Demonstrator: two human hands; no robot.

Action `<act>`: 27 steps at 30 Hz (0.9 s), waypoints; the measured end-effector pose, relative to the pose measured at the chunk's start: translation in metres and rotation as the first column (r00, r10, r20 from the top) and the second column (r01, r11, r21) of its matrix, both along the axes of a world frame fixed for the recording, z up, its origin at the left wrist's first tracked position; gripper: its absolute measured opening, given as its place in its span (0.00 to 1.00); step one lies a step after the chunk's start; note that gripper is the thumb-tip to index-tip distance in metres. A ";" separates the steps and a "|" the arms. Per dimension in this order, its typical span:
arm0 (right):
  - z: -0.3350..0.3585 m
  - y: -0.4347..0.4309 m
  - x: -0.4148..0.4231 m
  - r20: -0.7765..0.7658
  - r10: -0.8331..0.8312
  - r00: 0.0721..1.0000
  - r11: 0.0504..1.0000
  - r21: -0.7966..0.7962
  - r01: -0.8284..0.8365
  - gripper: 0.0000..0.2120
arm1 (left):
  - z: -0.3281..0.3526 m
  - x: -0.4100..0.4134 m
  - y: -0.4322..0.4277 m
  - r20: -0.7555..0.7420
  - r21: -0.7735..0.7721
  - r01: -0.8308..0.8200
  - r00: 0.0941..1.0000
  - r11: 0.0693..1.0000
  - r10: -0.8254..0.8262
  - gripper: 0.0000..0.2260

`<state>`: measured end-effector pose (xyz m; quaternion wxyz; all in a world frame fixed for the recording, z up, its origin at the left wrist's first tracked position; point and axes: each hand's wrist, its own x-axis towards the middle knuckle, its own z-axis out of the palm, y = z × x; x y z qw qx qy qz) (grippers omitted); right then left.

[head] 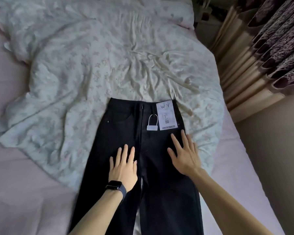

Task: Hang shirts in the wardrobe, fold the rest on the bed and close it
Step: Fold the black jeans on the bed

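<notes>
A pair of black jeans point(124, 126) lies flat on the bed, waistband away from me and both legs running toward the bottom edge. A white paper label point(166, 116) and a small hang tag point(152, 125) sit near the waistband. My left hand point(123, 168), with a dark watch on its wrist, presses flat on the left thigh of the jeans with fingers straight. Spread flat on the right hip just below the label is my right hand point(185, 155). No shirts or wardrobe are in view.
The jeans rest partly on a crumpled pale floral duvet point(92, 65) over a pink sheet point(15, 192). The bed's right edge point(244, 150) drops to the floor. Patterned purple and cream curtains point(270, 48) hang at the upper right.
</notes>
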<state>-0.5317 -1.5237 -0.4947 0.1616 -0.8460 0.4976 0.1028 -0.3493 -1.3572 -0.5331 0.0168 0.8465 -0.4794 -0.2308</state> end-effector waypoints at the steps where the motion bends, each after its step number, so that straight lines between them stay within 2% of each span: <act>1: 0.004 -0.004 0.001 0.042 -0.014 0.999 1.000 0.001 0.014 0.28 | 0.001 -0.015 0.004 -0.003 -0.034 -0.050 0.999 0.998 0.050 0.26; 5: 0.012 -0.015 -0.005 0.161 -0.116 0.980 0.993 0.040 0.111 0.23 | 0.023 -0.083 0.018 -0.007 -0.269 -0.229 0.972 0.935 0.236 0.27; 8: 0.011 -0.025 -0.005 0.232 -0.160 0.959 0.987 0.062 0.149 0.20 | 0.033 -0.132 0.026 0.088 -0.436 -0.197 0.962 0.878 0.260 0.21; 10: 0.011 -0.035 -0.007 0.285 -0.194 0.939 0.979 0.116 0.168 0.18 | 0.038 -0.168 0.027 0.090 -0.374 -0.175 0.971 0.911 0.223 0.25; 13: 0.008 -0.049 -0.012 0.317 -0.164 0.934 0.981 0.151 0.121 0.17 | 0.041 -0.218 0.019 0.047 -0.131 -0.218 0.973 0.967 0.226 0.38; 16: 0.003 -0.058 -0.014 0.337 -0.169 0.926 0.977 0.180 0.113 0.16 | 0.039 -0.245 0.004 0.020 0.077 -0.268 0.963 0.960 0.268 0.45; 19: 0.003 -0.056 -0.013 0.365 -0.143 0.920 0.986 0.138 0.098 0.17 | 0.035 -0.251 -0.006 -0.049 0.228 -0.262 0.959 0.938 0.280 0.41; 22: 0.008 -0.045 -0.014 0.406 -0.075 0.911 0.997 0.048 0.061 0.17 | 0.047 -0.251 -0.007 -0.080 0.284 -0.239 0.959 0.929 0.271 0.36; 25: 0.024 -0.030 -0.011 0.494 -0.062 0.868 0.998 0.048 0.044 0.19 | 0.072 -0.232 0.004 -0.088 0.220 -0.242 0.960 0.945 0.267 0.25; 27: 0.041 -0.021 -0.002 0.541 -0.083 0.837 0.996 0.063 0.057 0.21 | 0.088 -0.205 0.016 -0.205 0.183 -0.322 0.912 0.929 0.357 0.19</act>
